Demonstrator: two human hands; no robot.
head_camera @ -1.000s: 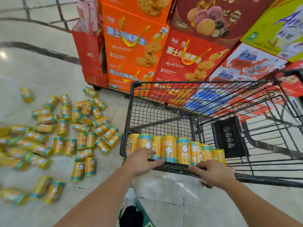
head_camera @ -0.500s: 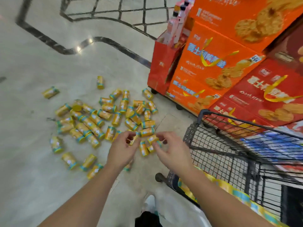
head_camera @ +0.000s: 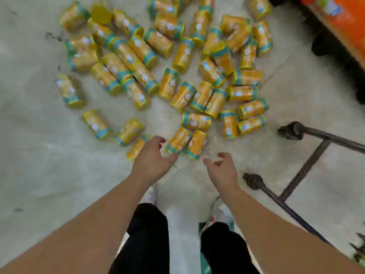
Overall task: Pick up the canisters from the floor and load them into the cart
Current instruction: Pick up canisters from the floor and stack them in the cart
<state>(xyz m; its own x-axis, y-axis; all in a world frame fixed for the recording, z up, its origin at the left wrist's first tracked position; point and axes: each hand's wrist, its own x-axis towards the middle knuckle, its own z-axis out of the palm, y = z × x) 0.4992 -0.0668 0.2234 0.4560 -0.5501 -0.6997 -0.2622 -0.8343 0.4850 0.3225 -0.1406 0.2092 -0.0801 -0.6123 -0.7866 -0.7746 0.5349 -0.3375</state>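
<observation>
Several yellow canisters with teal bands lie scattered on the pale floor; the nearest pair (head_camera: 185,142) lies side by side just beyond my hands. My left hand (head_camera: 153,158) hovers over the floor with loose fingers, its fingertips close to the nearest canister, and it holds nothing. My right hand (head_camera: 222,167) is a little to the right, fingers loosely curled and empty. Only the cart's lower frame (head_camera: 304,171) and two front wheels show at the right; its basket is out of view.
An orange display box (head_camera: 335,14) stands at the top right on a dark base. My legs in dark trousers and my shoes (head_camera: 150,194) are at the bottom centre. A cart wheel (head_camera: 251,180) sits close to my right wrist.
The view has tipped down and closer to the floor; the cart basket and shelves have left the frame. Both hands have dropped towards the nearest canisters and moved apart.
</observation>
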